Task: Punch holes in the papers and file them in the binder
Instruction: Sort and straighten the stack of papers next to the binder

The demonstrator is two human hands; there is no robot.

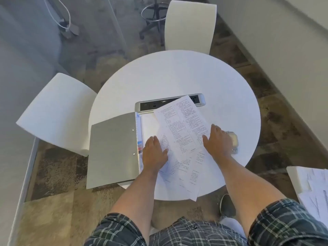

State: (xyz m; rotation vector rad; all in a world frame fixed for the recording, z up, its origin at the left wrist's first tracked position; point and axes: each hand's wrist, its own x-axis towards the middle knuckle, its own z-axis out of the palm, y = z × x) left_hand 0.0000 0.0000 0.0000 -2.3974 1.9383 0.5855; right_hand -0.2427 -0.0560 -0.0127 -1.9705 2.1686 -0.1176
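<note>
An open binder (pixel 113 150) lies at the left of the round white table (pixel 177 77), its grey cover flipped out to the left over the table's edge. Loose printed papers (pixel 182 125) are fanned across the binder's right half and the tabletop. My left hand (pixel 154 153) lies flat on the papers near the binder's spine, fingers apart. On the right edge of the top sheet rests my right hand (pixel 217 141), also flat. A hole punch (pixel 234 141) sits just right of that hand, partly hidden by it.
A silver power socket strip (pixel 150 104) is set into the table behind the papers. White chairs stand at the left (pixel 56 112) and far side (pixel 190 27). More papers lie on a white surface (pixel 308 185) at the right. A stool base (pixel 154 18) stands behind.
</note>
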